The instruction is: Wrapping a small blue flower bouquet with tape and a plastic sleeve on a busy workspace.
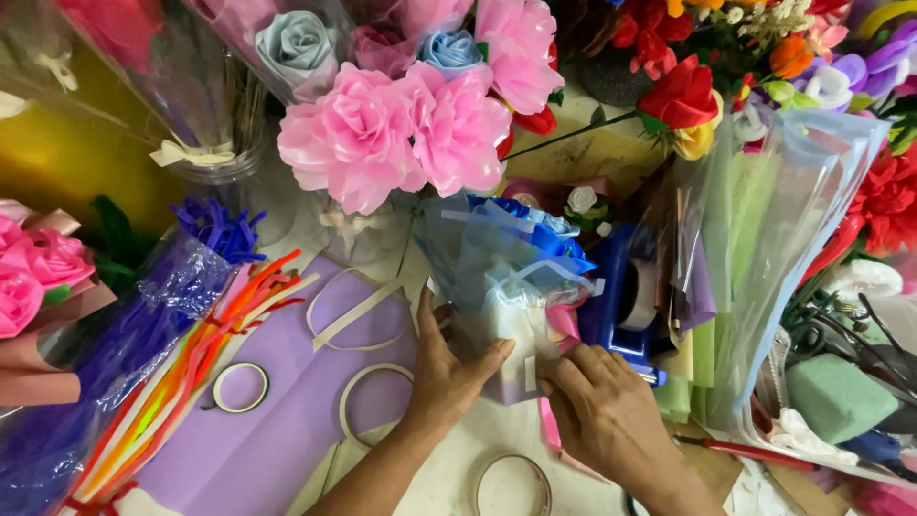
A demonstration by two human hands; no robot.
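Observation:
My left hand (pixel 441 375) grips the lower left side of a small bouquet (pixel 506 263) wrapped in blue and clear film, with white and lilac paper at its base. My right hand (pixel 602 406) presses its fingertips on the wrap's lower right edge, where a strip of tape lies. A blue tape dispenser (pixel 626 311) stands just right of the bouquet, touching distance from my right hand.
Large pink paper flowers (pixel 401 129) stand in a vase behind. A bundle of coloured pipe cleaners (pixel 181 373) in clear film lies left on a lilac sheet (pixel 277 430). Tape rolls (pixel 239 386) lie around. Sheets in a plastic sleeve (pixel 764 248) and green foam (pixel 836 397) sit right.

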